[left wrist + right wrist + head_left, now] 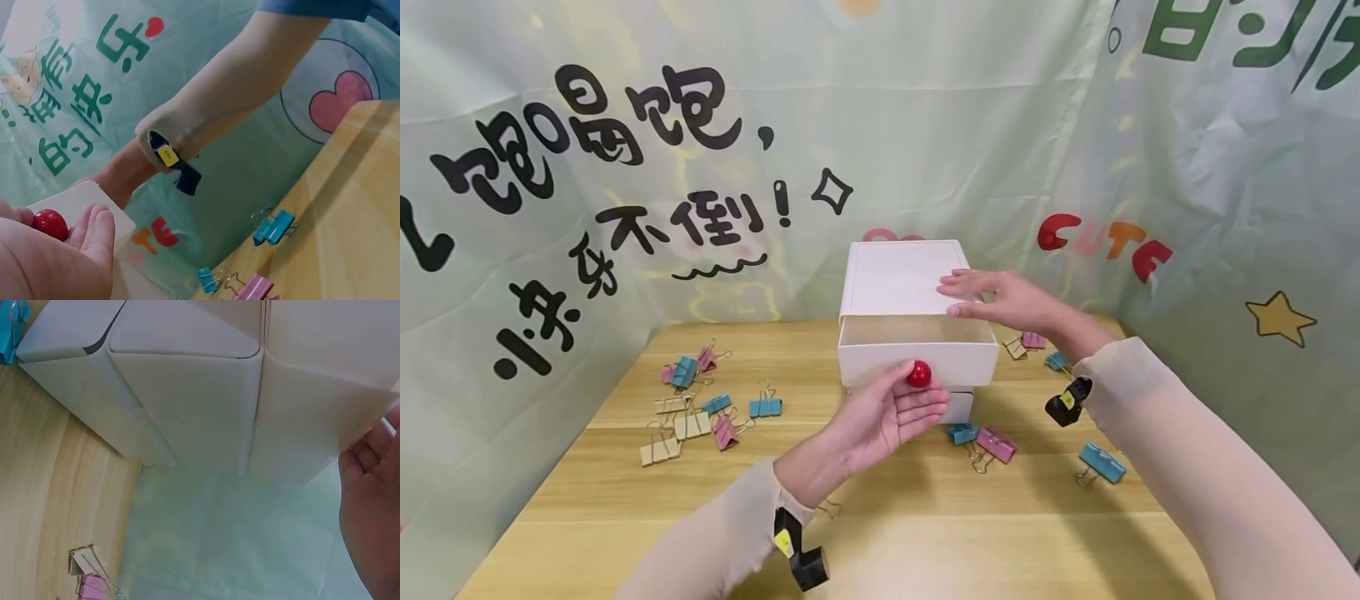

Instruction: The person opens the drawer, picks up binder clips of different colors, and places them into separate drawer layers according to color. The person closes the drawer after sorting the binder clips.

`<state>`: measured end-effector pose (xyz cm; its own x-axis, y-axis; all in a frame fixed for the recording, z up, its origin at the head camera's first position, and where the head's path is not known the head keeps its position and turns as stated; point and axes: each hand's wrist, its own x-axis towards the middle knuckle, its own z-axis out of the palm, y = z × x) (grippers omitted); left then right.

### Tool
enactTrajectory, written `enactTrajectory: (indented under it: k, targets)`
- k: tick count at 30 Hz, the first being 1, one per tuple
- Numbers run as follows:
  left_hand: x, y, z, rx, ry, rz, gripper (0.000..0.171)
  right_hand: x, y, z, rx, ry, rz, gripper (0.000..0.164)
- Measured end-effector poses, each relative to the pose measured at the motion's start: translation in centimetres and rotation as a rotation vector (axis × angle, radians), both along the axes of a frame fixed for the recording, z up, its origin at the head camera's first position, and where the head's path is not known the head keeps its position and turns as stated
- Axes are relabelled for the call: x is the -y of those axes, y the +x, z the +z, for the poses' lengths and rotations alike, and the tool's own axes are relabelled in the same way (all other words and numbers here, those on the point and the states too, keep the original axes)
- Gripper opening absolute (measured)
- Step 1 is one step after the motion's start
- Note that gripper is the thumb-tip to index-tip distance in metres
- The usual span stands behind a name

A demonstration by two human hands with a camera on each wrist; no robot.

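Observation:
A white drawer box (898,279) stands on the table, its upper drawer (880,362) pulled out toward me. At the drawer's front is a round red knob (919,373), also visible in the left wrist view as a shiny red ball shape (50,224). My left hand (887,414), palm turned up, holds the knob between thumb and forefinger while the other fingers extend below it. On the box's top right edge, my right hand (1003,298) rests with its fingers fairly straight. The right wrist view shows the stacked white side walls (187,406) and that hand touching the uppermost one.
Several binder clips (692,425) in blue, pink and cream lie on the wooden table (647,533) at left. A blue clip (962,433) and a pink clip (996,444) lie before the box, another blue clip (1102,462) to the right. A printed cloth (925,125) hangs behind.

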<state>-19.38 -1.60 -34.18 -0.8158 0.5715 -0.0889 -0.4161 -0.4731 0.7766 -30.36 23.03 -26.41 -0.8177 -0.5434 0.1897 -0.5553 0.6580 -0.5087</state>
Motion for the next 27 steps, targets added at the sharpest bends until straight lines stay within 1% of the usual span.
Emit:
enactTrajectory:
  k: [6,9,14,18,21,24,27]
  targets:
    - [0.3,1.1,-0.1,0.014,0.007,-0.02,0.06,0.1,0.1,0.0,-0.007,0.001,-0.006,0.054]
    - [0.4,1.5,0.0,0.019,0.018,-0.039,0.061,0.0,0.1,0.1,-0.017,-0.001,-0.003,0.054]
    - [0.7,1.8,0.0,-0.021,-0.02,-0.091,0.063,0.1,0.0,0.1,-0.031,-0.002,-0.007,0.054]
    - [1.6,1.6,-0.5,-0.074,-0.091,-0.119,0.06,0.2,0.1,-0.2,-0.032,-0.018,-0.013,0.054]
    - [2.6,1.4,-1.0,-0.133,-0.186,-0.119,0.053,0.2,0.1,-0.4,-0.018,-0.028,-0.015,0.054]
    - [3.7,1.3,-1.4,-0.214,-0.308,-0.128,0.046,0.2,0.2,-0.6,-0.01,-0.03,-0.013,0.054]
    - [4.8,1.1,-1.5,-0.304,-0.408,-0.142,0.043,0.1,0.3,-0.5,-0.023,-0.035,-0.008,0.053]
